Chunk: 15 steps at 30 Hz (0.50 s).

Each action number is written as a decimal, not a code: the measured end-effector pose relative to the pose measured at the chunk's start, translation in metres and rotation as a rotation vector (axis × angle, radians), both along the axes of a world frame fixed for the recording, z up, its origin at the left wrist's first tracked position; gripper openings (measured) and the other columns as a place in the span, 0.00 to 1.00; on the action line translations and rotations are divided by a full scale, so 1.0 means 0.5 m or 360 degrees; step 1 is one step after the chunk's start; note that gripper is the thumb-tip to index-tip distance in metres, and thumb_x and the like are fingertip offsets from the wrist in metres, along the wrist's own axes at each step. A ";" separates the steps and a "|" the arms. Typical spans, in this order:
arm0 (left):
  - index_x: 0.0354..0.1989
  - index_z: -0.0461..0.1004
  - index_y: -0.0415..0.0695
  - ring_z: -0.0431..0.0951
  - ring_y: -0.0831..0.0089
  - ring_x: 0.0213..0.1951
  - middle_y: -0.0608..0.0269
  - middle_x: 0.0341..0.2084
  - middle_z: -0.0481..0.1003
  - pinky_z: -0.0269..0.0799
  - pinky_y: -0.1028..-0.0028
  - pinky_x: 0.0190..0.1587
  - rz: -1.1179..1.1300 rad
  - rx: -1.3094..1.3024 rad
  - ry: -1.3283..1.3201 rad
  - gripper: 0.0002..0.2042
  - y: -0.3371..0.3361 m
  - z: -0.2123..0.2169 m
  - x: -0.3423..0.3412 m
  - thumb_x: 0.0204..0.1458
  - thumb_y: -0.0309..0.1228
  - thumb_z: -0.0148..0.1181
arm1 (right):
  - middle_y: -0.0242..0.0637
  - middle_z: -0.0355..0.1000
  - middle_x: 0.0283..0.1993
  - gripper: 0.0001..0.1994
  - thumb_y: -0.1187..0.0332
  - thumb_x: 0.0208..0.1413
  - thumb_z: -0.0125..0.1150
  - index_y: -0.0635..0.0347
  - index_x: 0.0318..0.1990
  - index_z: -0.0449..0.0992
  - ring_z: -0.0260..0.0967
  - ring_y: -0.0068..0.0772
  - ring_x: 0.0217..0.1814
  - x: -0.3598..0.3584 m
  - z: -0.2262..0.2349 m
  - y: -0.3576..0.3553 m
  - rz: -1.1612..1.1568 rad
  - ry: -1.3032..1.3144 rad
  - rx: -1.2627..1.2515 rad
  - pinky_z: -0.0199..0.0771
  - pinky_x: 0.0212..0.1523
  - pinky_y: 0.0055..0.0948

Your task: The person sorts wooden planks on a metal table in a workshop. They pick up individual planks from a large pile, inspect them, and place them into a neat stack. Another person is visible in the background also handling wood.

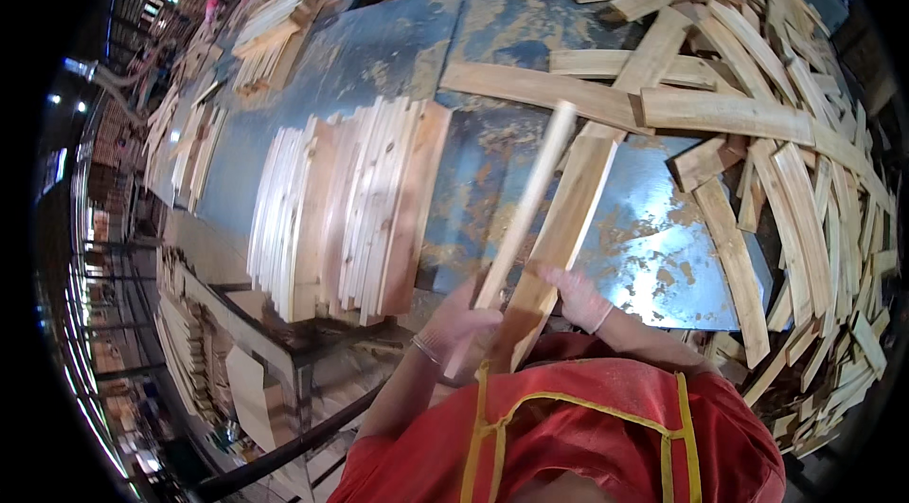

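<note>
My left hand [458, 325] is closed around the near end of a narrow pale wooden board [528, 200], seen nearly edge-on and pointing away from me. Just right of it, my right hand [576, 298] grips a wider, yellower wooden board [559, 228] by its side near the lower end. The two boards lie almost parallel, close together, with a small gap between them. To the left of my hands stands a row of boards [355, 209] on edge, packed side by side on the blue metal table [473, 176].
A loose heap of boards [795, 181] covers the right side and runs past the table's edge. One board [540, 91] lies crosswise ahead. Another stack [275, 34] sits at the far left. Sawdust patches the table. A dark metal rail [294, 441] is at lower left.
</note>
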<state>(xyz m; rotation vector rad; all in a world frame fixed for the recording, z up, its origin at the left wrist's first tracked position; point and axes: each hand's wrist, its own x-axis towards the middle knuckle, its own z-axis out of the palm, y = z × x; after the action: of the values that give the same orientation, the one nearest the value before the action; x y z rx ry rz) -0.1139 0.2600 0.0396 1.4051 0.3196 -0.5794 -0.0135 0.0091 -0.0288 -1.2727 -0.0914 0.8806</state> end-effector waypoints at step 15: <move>0.79 0.55 0.44 0.58 0.49 0.76 0.46 0.76 0.59 0.52 0.46 0.76 -0.0090 0.2805 -0.0238 0.50 0.228 -0.128 0.017 0.55 0.61 0.64 | 0.58 0.75 0.64 0.39 0.39 0.58 0.64 0.64 0.66 0.72 0.72 0.59 0.67 0.278 0.180 0.364 0.0968 -0.1047 -0.0544 0.72 0.68 0.46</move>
<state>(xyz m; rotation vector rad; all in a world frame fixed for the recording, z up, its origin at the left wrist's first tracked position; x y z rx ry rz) -0.1053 0.3739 -0.0245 3.1211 0.7405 -0.0984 0.1254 0.1910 0.0611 -1.8660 -0.9204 0.9738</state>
